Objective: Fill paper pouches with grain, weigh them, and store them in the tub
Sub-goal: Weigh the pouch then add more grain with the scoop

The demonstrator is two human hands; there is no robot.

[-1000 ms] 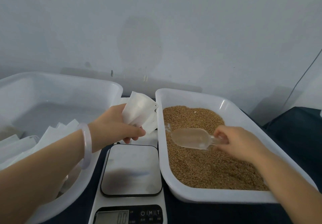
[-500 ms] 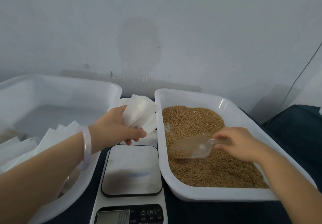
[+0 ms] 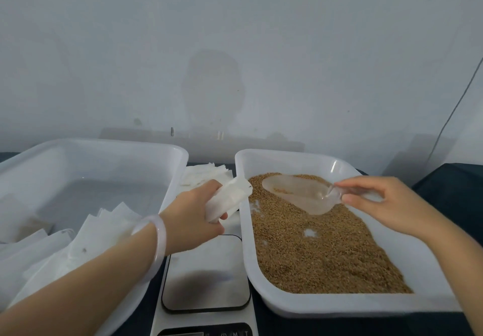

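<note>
My left hand [image 3: 194, 214] grips a white paper pouch [image 3: 228, 198], its mouth pointing right at the rim of the grain tray [image 3: 244, 231]. My right hand [image 3: 379, 205] holds the handle of a clear plastic scoop [image 3: 303, 194], raised just above the brown grain [image 3: 326, 252] with its open end toward the pouch. Only a few grains lie inside the scoop. The white tub [image 3: 104, 152] on the left holds several filled pouches [image 3: 52, 247]. A kitchen scale [image 3: 206, 275] sits between tub and tray, its plate bare.
A stack of flat unfilled pouches [image 3: 203, 176] lies behind the scale, between the two containers. A dark cloth covers the table. A pale wall stands close behind, with a thin cable [image 3: 454, 105] running down at the far right.
The scoop has come up out of the grain and swung left toward the pouch. My left hand has tipped the pouch mouth rightward to the tray's edge.
</note>
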